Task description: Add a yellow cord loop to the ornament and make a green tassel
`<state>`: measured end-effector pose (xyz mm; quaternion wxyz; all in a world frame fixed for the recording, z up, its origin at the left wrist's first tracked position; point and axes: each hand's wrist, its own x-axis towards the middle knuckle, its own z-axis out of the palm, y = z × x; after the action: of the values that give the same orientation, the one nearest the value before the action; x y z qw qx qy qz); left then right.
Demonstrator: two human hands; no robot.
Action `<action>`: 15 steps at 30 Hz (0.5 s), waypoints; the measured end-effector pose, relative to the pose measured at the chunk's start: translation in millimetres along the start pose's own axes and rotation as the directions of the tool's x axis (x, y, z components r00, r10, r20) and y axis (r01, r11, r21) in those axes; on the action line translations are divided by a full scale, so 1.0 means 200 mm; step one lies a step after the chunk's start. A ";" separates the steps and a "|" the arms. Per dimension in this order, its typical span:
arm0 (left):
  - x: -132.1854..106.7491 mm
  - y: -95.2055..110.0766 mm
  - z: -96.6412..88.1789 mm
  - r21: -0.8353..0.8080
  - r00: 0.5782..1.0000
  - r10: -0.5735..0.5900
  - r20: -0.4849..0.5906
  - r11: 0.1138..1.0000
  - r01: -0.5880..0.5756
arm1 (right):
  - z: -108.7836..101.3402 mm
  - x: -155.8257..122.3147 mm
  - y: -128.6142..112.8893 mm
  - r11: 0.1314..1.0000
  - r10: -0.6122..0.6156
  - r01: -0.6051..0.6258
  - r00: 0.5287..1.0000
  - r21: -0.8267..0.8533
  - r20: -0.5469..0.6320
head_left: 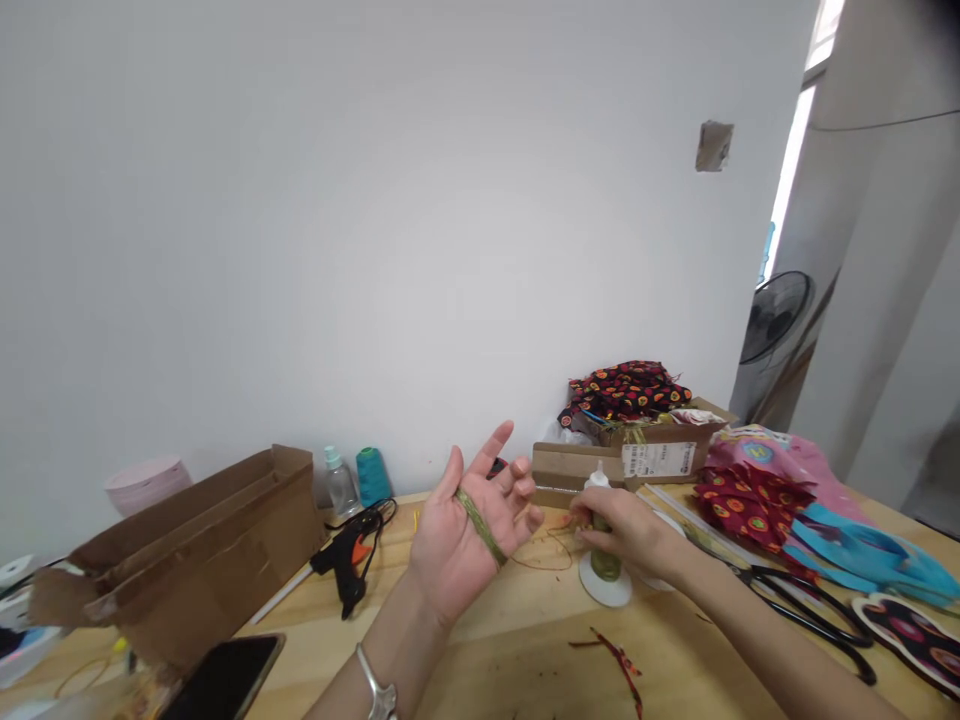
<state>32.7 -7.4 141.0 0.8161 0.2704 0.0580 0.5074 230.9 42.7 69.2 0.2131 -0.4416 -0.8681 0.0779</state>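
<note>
My left hand (469,535) is raised palm up over the table, its fingers apart and loosely bent. Several turns of green thread (482,527) run across the palm and round the hand. To its right, my right hand (626,530) has its fingers closed round the upper part of a spool of green thread (606,585), which stands on its wide white base on the table. The fingers cover much of the spool. A white nozzle tip (598,475) shows just behind my right hand.
Left stand a long cardboard box (210,560), a black glue gun (346,570), a phone (225,680), a spray bottle (341,485) and a teal thread cone (372,478). Right lie black scissors (810,610), blue ribbon (870,550), patterned cloth (754,505) and a filled box (660,455). Red scraps (622,660) lie in front.
</note>
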 end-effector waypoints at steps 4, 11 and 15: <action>-0.06 0.00 -0.05 0.021 0.992 -0.127 0.022 0.992 0.127 | 0.03 -0.01 0.03 1.000 0.012 -0.012 1.000 0.012 -0.009; -0.16 -0.09 -0.23 0.554 0.882 -0.471 0.012 0.737 0.386 | 0.05 -0.07 0.11 0.999 -0.011 0.013 0.998 0.031 -0.061; -0.17 -0.19 -0.34 0.932 0.795 -0.542 -0.273 0.055 0.357 | 0.06 -0.07 0.11 0.999 0.004 -0.002 0.999 0.052 -0.050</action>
<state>21.9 -23.3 58.8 0.5861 0.7157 0.3755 0.0566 248.8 44.7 46.1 0.2459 -0.4390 -0.8595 0.0898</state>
